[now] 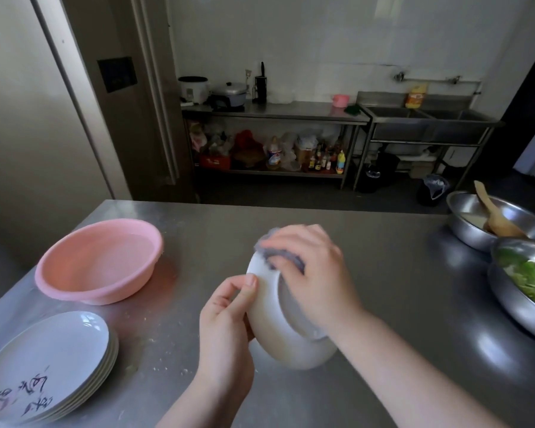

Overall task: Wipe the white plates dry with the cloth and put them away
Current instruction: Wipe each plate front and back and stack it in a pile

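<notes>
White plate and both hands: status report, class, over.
Left hand grips white plate by its rim. Right hand presses cloth against it. Stack of plates waits left. Nothing obstructing.

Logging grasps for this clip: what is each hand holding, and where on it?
Left hand pinches the white plate by its rim; right hand presses the cloth against the plate's upper edge.

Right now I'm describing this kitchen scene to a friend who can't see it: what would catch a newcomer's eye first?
Front and centre, the left hand holds a tilted white plate by its rim while the right hand presses a grey cloth to it. On the steel table, a pink basin sits to the left, with a stack of plates nearer in front of it.
</notes>
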A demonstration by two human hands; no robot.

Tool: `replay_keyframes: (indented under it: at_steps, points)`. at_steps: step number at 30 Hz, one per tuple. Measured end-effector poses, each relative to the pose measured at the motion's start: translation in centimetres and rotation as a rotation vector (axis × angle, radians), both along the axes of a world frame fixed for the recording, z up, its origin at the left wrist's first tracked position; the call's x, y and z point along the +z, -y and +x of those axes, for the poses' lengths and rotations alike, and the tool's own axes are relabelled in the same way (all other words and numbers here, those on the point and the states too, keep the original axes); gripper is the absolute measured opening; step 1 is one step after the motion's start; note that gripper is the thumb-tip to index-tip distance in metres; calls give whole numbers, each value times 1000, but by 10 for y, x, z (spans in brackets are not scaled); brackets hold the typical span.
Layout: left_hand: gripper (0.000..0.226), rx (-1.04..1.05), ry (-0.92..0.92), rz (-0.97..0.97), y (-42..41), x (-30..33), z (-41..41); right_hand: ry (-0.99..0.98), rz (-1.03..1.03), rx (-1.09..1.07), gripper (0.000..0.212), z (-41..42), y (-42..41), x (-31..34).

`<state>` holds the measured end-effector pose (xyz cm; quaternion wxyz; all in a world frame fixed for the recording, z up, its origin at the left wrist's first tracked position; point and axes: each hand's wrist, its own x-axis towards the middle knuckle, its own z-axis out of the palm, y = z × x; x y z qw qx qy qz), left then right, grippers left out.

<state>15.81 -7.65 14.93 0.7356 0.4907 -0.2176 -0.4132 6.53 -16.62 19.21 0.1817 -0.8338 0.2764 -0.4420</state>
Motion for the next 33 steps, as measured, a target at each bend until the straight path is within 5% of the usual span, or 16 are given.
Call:
replay_keyframes:
  at_steps: [7,14,19,24,28,33]
  points:
    - [22,70,-294,52,0,-12,4,-71,-148,102,21,-2,-33,-49]
    - [19,150,-363,56,2,-12,22,12,-289,88,21,-43,-32,-80]
    - [19,147,-377,48,1,-12,31,165,3,-237,28,-63,-3,-71]
    - [18,85,-296,90,3,-25,29,161,234,-176,32,-70,6,-64]
    - [19,138,-44,66,12,-25,35,339,366,-291,35,-84,-1,-75]
    - [13,113,684,-12,49,-5,43,279,448,-307,30,-93,-11,-88]
